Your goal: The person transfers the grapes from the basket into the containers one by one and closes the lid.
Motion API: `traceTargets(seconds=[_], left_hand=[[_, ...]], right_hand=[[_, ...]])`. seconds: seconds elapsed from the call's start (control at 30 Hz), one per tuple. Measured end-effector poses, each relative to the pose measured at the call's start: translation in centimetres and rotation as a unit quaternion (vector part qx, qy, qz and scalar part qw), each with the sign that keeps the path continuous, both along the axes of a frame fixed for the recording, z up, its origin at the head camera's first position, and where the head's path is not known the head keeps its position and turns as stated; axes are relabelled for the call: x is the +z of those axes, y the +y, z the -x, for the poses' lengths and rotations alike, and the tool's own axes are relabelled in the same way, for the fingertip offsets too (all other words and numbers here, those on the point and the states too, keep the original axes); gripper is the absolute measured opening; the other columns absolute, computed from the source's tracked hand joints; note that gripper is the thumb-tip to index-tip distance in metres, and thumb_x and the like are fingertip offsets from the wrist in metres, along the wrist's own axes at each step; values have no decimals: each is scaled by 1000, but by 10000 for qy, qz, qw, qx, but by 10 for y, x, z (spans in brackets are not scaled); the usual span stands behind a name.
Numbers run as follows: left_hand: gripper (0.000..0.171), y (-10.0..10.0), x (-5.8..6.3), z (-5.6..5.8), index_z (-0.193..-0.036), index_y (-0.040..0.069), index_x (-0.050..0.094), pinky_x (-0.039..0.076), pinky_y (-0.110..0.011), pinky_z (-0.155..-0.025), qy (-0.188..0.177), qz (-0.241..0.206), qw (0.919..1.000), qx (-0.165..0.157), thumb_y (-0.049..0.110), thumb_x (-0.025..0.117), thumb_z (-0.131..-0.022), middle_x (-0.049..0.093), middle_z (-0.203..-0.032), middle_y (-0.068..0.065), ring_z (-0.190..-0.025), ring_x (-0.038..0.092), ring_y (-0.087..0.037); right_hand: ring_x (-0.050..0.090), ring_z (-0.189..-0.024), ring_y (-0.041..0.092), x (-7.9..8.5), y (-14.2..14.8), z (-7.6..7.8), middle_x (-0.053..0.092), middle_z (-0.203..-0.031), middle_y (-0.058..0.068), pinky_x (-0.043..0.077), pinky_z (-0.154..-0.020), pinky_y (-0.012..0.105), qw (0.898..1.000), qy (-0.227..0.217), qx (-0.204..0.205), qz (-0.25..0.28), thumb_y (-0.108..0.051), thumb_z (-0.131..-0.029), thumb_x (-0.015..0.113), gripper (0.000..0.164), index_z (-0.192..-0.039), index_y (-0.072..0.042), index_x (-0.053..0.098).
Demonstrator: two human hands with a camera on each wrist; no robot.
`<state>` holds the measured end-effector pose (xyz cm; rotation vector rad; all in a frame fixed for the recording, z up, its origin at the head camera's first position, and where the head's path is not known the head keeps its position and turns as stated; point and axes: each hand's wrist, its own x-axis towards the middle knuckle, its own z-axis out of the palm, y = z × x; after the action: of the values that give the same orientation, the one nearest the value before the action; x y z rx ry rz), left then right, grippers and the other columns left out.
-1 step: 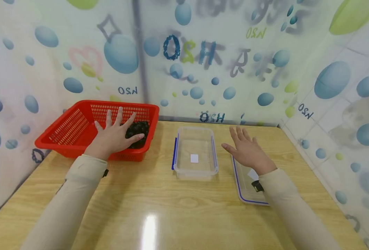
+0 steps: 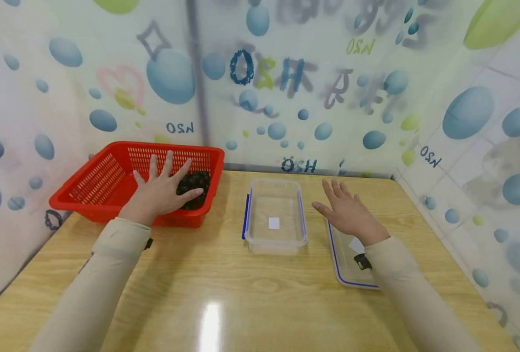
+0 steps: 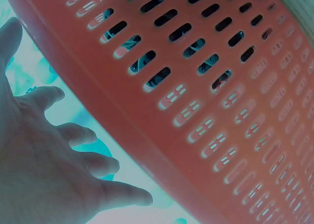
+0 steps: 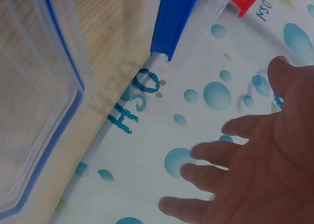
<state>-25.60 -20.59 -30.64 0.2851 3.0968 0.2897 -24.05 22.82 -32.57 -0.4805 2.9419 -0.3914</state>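
My left hand [image 2: 156, 195] hovers with spread fingers over the front right part of a red plastic basket [image 2: 128, 215]. Inside the basket, at its right end, lies a dark heap of shiny, rounded things [image 2: 200, 182], partly hidden by that hand. The left wrist view shows the same hand [image 3: 54, 160] beside the basket's slotted wall [image 3: 132, 130], with dark shapes behind the slots. My right hand [image 2: 350, 215] is held above a clear lid [image 2: 343, 259] with a blue seal, its fingers extended and holding nothing. Between the hands stands a clear plastic box [image 2: 275, 242] without its lid.
A blue clasp [image 2: 245, 217] hangs along the box's left side. White labels mark the box and the lid. The wooden table [image 2: 260, 293] meets a patterned wall covering [image 2: 264, 112] at the back and walls on both sides.
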Motion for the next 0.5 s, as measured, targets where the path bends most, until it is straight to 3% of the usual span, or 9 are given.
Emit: traceTargets(seconds=[0.17, 0.23, 0.33, 0.4, 0.5], left_hand=[[95, -1, -2, 1, -159, 17, 9, -10, -80, -94, -36, -39, 10000, -38, 73, 43, -90, -14, -159, -25, -138, -20, -53], [95, -2, -3, 2, -159, 15, 10, -7, -79, -97, -39, -73, 10000, -53, 71, 44, -90, -12, -159, -25, -139, -18, -53], [94, -5, -4, 3, -158, 11, 12, 3, -77, -101, -49, -183, 9998, -46, 67, 49, -91, -2, -159, -27, -141, -6, -53], [92, -6, -5, 5, -157, 8, 18, 14, -75, -103, -19, -243, 9997, -22, 61, 54, -92, 10, -158, -28, -139, 7, -53], [87, -9, -9, 8, -153, 3, 27, 28, -71, -99, -18, -375, 9993, 42, 53, 62, -91, 26, -150, -30, -129, 22, -52]], right_hand=[[9, -143, 46, -9, -3, 0, 13, -157, 29, 13, -111, 63, 9987, -136, 9, 485, -52, -104, 34, 77, -157, -3, 7], [29, -138, 44, -16, -7, -1, 29, -152, 28, 25, -108, 60, 9964, -183, 14, 822, -48, -105, 37, 73, -157, -4, 11], [55, -112, 35, -28, -16, -1, 52, -133, 24, 44, -92, 51, 9918, -261, 30, 1254, -38, -106, 42, 65, -157, -6, 17], [59, -92, 26, -36, -21, 0, 59, -118, 17, 47, -78, 42, 9882, -333, 56, 1497, -33, -106, 44, 62, -156, -4, 21], [57, -80, 22, -44, -25, 1, 62, -107, 12, 46, -70, 36, 9845, -420, 36, 1705, -29, -106, 46, 60, -155, -3, 24]])
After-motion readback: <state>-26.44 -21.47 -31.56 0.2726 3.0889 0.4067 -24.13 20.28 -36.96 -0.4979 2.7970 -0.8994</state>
